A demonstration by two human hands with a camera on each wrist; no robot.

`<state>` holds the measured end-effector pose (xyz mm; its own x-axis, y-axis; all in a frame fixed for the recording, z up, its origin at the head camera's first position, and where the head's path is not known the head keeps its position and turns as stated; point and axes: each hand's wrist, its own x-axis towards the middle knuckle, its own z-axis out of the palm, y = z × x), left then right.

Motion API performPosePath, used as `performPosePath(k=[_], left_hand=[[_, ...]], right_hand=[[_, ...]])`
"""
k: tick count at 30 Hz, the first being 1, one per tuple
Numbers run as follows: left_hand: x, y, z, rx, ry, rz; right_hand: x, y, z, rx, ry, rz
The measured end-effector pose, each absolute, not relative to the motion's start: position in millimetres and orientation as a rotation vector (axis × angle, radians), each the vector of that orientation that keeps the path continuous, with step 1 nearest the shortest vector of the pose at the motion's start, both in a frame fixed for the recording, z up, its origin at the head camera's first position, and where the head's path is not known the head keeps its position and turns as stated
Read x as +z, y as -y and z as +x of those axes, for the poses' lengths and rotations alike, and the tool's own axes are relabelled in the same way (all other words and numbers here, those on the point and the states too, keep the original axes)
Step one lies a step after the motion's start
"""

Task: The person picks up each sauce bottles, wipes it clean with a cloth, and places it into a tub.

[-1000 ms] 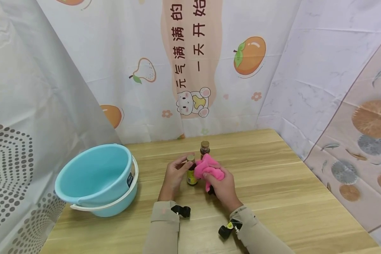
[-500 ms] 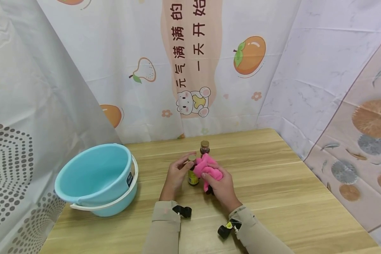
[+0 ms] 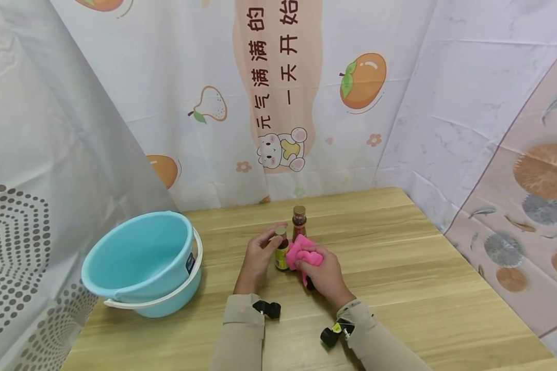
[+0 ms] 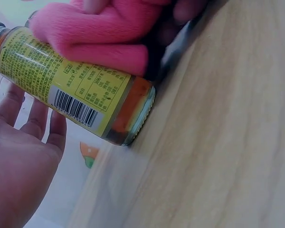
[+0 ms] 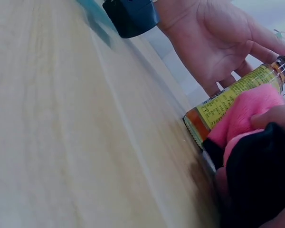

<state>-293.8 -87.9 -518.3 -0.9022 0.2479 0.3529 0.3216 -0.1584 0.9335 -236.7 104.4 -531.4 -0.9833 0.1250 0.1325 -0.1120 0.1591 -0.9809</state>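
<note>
A small glass bottle with a yellow label (image 3: 282, 259) and gold cap stands on the wooden table. My left hand (image 3: 255, 260) holds it near the cap, thumb on the near side and fingers behind. In the left wrist view the label's barcode (image 4: 76, 105) faces the camera. My right hand (image 3: 327, 270) grips a bunched pink cloth (image 3: 302, 253) that presses against the bottle's right side. A black part (image 5: 259, 175) of the cloth shows in the right wrist view. Just behind stands a second dark bottle with a gold cap (image 3: 299, 219), its lower part hidden by the cloth.
A light blue bucket (image 3: 139, 257) with a white handle (image 3: 153, 298) stands at the table's left side. A printed curtain (image 3: 213, 144) hangs along the table's back edge. Wooden tabletop (image 3: 413, 268) extends to the right of the hands.
My right hand has shifted the pink cloth lower along the bottle, so more of the rear bottle shows. My left hand keeps its hold after a slight move to the right.
</note>
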Motion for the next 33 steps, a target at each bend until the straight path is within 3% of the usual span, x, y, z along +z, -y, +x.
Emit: performPosePath(k=[13,33], left_hand=[[-502,83,-291,-2.211,1.915,-0.611],[-506,81,-293,-2.169,2.048,-0.64]], right_hand=[[-528,-104,-234,1.713,2.425,-0.089],[-522,-103,-233,2.107,1.945,0.063]])
